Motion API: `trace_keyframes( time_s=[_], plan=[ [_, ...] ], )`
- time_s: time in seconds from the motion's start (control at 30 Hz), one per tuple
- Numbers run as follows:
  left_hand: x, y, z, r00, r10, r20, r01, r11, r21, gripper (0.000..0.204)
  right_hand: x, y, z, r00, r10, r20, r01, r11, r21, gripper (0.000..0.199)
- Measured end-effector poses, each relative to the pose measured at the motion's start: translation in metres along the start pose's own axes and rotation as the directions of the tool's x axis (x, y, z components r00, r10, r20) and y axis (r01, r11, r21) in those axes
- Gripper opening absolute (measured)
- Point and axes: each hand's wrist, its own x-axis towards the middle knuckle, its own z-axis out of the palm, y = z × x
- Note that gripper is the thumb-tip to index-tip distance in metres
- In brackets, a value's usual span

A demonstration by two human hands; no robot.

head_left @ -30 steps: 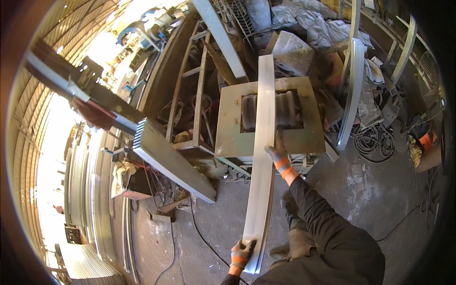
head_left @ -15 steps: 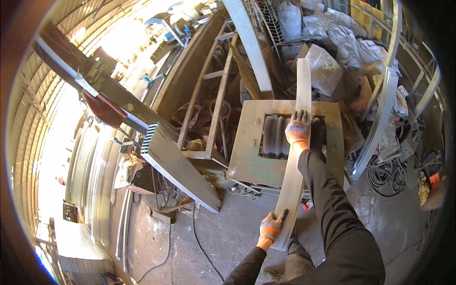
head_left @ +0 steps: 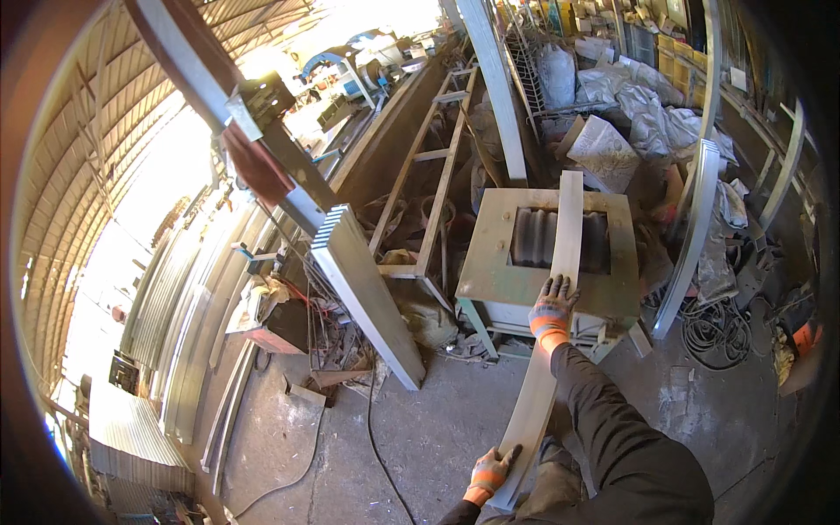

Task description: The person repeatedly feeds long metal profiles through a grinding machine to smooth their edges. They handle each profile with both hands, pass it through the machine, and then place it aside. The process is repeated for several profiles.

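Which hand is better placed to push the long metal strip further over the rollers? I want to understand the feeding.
Probably the left hand: it grips the metal strip at its near end, behind it. The right hand lies flat on top, likelier guiding.

Sacks (head_left: 643, 105): we see grey-white bulging bags heaped just behind the green table (head_left: 490, 262).
Boxes (head_left: 678, 48): we see yellow cartons stacked far behind the table, to its right.
Labels, signs, screens: we can make out none.

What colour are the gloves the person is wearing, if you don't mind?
Grey with orange cuffs, on both the right hand and left hand; seen in the head view.
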Motion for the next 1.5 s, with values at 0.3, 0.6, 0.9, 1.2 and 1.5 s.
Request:
trace_keyframes(
  time_s=[0.3, 0.6, 0.9, 1.2, 1.5],
  plan=[
    [-0.197, -0.187, -0.014, 0.998, -0.054, -0.029, 0.057, 0.992, 0.108, 0.084, -0.273, -0.033, -0.037, 1.0, -0.028, -0.008, 0.028, 0.996, 0.082, 0.079],
    [-0.364, -0.302, -0.009, 0.905, 0.122, -0.409, 0.077, 0.896, 0.437, 0.065, -0.458, -0.013, -0.038, 0.948, 0.164, 0.273, -0.306, 0.707, 0.638, 0.131],
    [-0.39, -0.34, -0.049, 0.98, 0.198, 0.025, -0.2, 0.967, 0.161, 0.027, -0.491, 0.018, -0.053, 0.931, 0.218, 0.292, -0.34, 0.235, 0.91, 0.131],
    [-0.367, -0.38, -0.034, 0.937, 0.342, 0.074, -0.336, 0.938, -0.081, 0.034, -0.513, 0.051, -0.031, 0.859, 0.154, 0.488, -0.458, -0.196, 0.867, 0.098],
    [-0.338, -0.374, -0.104, 0.909, 0.27, 0.318, -0.048, 0.825, -0.563, 0.047, -0.514, 0.074, -0.001, 0.779, -0.134, 0.613, -0.47, -0.772, 0.429, 0.04]
  ],
)
